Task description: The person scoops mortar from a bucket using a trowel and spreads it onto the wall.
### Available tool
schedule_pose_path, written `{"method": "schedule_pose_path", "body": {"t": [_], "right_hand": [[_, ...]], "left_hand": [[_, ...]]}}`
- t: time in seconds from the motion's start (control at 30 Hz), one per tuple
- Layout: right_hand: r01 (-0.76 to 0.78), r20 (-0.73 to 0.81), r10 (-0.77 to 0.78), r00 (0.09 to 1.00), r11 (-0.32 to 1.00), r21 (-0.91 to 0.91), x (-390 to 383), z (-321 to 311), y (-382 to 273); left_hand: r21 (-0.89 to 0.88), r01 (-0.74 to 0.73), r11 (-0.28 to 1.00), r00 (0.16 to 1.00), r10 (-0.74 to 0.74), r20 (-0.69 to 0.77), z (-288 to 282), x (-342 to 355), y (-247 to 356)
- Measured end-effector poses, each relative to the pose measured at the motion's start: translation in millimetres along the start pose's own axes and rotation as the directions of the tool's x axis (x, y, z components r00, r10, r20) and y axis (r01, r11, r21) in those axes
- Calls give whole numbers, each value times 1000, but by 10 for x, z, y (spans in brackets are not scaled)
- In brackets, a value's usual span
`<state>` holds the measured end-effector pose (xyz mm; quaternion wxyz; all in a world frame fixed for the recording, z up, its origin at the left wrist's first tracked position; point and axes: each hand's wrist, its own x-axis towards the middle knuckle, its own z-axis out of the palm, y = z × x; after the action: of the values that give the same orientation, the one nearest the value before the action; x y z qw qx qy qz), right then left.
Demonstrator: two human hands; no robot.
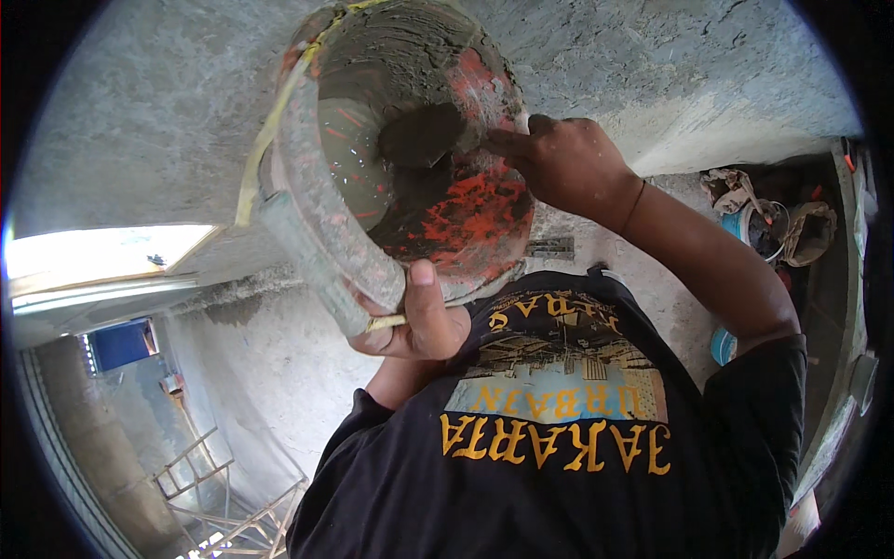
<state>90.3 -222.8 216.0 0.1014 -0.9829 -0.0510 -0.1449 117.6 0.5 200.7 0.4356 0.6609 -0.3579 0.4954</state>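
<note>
A round, grey-crusted bucket (298,196) with red patches is held tilted so its inside faces me, with wet grey mortar along its wall and a yellow strap on its outside. My left hand (419,317) is closed on its near rim, thumb over the edge. My right hand (582,168) is closed at the bucket's right side, gripping what looks like a mortar-coated trowel (419,135), whose dark blade lies inside the bucket; the handle is mostly hidden by my fingers.
A grey plastered surface (652,65) spans the top. At left are a bright opening (93,250), a small blue panel (126,345) and metal scaffolding (196,475). Blue buckets (736,228) with dirty sacks (810,233) stand at the right.
</note>
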Motion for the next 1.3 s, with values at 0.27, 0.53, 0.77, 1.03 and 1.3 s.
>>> {"method": "schedule_pose_path", "body": {"t": [0.27,0.53,0.77,1.03,1.3], "right_hand": [[-15,-216,-5,976,996,-90,128,119,76],[32,-382,-9,924,998,53,-193,107,4],[-46,-304,95,948,985,164,-743,57,23],[-312,-74,369,927,864,395,-1666,681,350],[-588,256,531,808,698,409,-2675,1762,734]], "left_hand": [[-413,372,831,928,-332,168,-88,465,163],[-403,531,745,832,-548,85,-411,655,305],[-266,647,714,762,-599,247,-569,438,204],[-190,786,588,608,-679,412,-426,-259,-112],[213,927,309,139,-810,570,-51,-1436,-6]]}}
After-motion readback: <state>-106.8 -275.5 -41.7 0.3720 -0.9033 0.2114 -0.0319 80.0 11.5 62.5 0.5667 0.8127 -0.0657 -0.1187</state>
